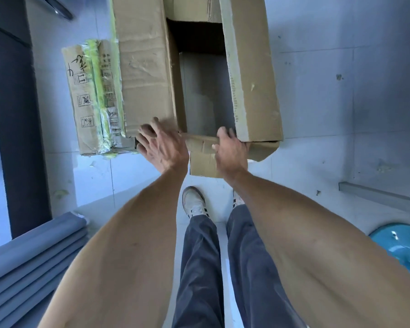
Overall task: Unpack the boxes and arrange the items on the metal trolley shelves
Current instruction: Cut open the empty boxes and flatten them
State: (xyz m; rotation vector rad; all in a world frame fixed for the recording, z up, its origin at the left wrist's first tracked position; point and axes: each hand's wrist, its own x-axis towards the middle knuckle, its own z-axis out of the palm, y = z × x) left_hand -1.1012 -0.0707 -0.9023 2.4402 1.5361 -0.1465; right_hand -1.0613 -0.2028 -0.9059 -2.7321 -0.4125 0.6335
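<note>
Starting at the far left, we see grey pads stacked on the floor and a taped carton lying flat beside the big box. Our left hand rests spread, fingers apart, on the box's near left flap, likely steadying it. Our right hand clamps on the near flap, probably folding it down to clear the opening. The box looks empty inside. Bare floor lies open to the right; no trolley shows.
</note>
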